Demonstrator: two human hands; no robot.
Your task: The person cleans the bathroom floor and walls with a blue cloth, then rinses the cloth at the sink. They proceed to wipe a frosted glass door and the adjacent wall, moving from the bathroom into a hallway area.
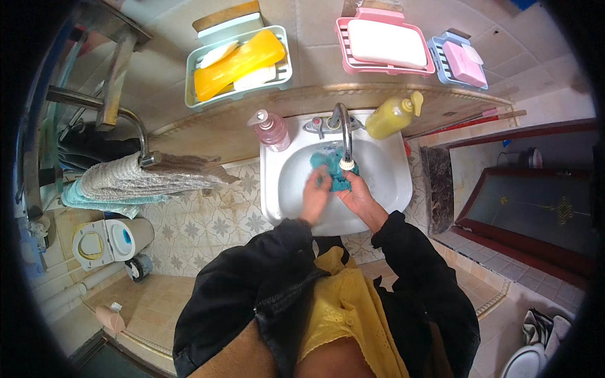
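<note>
A wet teal cloth [338, 178] is bunched over the basin of a white sink [387, 189], below the spout of a chrome faucet [341, 118]. My right hand [359, 196] grips its right side, thumb on top, close to the faucet's tip. At the cloth's left edge is my left hand [317, 189], blurred, with fingers curled against the fabric; how firmly it holds is unclear. Pale water appears to lie in the basin. A pink pump bottle [273, 132] stands on the sink's back left corner, and a yellow pump bottle [390, 117] on the back right.
Wall soap dishes hold orange soap [238, 64], a white bar [387, 43] and pink soap [461, 61]. Towels [142, 179] hang from a metal rack at the left, above a toilet [113, 241]. A dark-framed glass door [534, 203] is at the right.
</note>
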